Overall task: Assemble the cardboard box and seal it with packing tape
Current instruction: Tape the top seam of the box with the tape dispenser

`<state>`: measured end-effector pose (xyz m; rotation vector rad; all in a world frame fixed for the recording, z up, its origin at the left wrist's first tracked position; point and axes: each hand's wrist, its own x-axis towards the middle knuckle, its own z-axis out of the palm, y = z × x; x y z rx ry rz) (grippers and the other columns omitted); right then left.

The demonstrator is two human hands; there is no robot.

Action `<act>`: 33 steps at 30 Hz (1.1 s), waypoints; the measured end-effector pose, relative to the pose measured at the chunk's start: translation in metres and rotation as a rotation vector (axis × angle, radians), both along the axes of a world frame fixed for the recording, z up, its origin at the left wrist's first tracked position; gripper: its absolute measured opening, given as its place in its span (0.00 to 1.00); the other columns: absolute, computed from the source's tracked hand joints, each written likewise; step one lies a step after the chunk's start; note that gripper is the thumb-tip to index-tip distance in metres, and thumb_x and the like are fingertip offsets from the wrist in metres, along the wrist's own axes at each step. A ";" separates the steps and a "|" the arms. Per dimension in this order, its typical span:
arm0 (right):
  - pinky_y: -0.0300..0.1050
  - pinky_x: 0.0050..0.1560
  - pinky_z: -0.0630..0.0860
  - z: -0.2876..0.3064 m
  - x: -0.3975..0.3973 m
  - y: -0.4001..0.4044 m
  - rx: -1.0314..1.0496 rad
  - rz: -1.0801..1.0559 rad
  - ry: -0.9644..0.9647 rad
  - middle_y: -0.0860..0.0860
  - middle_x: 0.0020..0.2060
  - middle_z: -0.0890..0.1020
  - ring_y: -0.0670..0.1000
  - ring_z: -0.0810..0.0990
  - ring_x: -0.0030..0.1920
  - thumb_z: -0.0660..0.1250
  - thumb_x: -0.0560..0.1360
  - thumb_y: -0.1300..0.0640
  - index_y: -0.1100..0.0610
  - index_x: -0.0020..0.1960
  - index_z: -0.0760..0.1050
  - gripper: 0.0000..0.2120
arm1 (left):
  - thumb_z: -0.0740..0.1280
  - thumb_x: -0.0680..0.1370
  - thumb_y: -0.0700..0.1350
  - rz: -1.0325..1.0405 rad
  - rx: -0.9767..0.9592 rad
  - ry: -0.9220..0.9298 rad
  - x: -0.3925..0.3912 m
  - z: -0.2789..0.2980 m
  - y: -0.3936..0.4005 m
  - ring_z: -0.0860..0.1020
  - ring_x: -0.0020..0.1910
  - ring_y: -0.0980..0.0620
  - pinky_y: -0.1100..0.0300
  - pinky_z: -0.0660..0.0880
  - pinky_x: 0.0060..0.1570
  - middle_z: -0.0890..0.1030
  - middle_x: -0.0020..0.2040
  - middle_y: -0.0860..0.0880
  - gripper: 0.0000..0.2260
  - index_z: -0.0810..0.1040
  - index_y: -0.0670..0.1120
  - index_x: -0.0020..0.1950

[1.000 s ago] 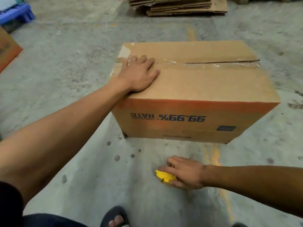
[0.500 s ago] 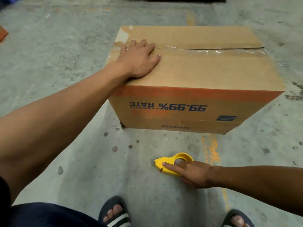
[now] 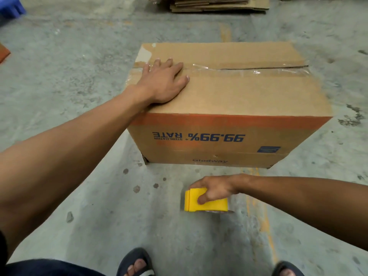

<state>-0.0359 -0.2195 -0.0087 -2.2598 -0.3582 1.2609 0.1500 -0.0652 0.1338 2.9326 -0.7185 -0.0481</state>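
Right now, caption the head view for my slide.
Left hand flat on the taped cardboard box; right hand grips the yellow tape dispenser on the floor.

Cardboard box (image 3: 229, 96), near side face: large blue print "99.99% RATE", upside down from this view. Beneath it, smaller blue line "* STERILIZATION", also inverted, partly blurred. Lower on same face: faint word "Glodway", upright, low contrast against brown board. Right of big print: small dark blue square label (image 3: 268, 149), its lettering too small to read. Orange band along top edge of that face: no text legible. Box top and tape: no print readable.
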 end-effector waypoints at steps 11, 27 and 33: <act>0.38 0.19 0.75 0.214 0.085 -0.043 0.846 -0.244 0.087 0.53 0.21 0.77 0.47 0.75 0.18 0.68 0.73 0.57 0.45 0.62 0.80 0.19 | 0.62 0.78 0.56 -0.056 -0.232 0.207 0.008 0.026 0.004 0.56 0.78 0.41 0.44 0.51 0.75 0.60 0.78 0.43 0.27 0.66 0.50 0.75; 0.35 0.17 0.68 0.226 0.105 -0.149 1.184 -0.645 0.007 0.50 0.16 0.70 0.45 0.68 0.12 0.81 0.61 0.42 0.41 0.60 0.81 0.28 | 0.64 0.77 0.60 0.280 -1.103 1.233 -0.063 0.112 -0.066 0.79 0.30 0.53 0.66 0.67 0.25 0.84 0.41 0.45 0.23 0.81 0.40 0.55; 0.35 0.17 0.68 0.229 0.103 -0.156 1.161 -0.634 -0.031 0.51 0.16 0.70 0.45 0.68 0.13 0.81 0.60 0.43 0.43 0.60 0.82 0.29 | 0.73 0.68 0.43 0.348 -1.331 1.435 -0.064 0.106 -0.069 0.81 0.27 0.54 0.69 0.71 0.19 0.83 0.34 0.48 0.09 0.81 0.41 0.45</act>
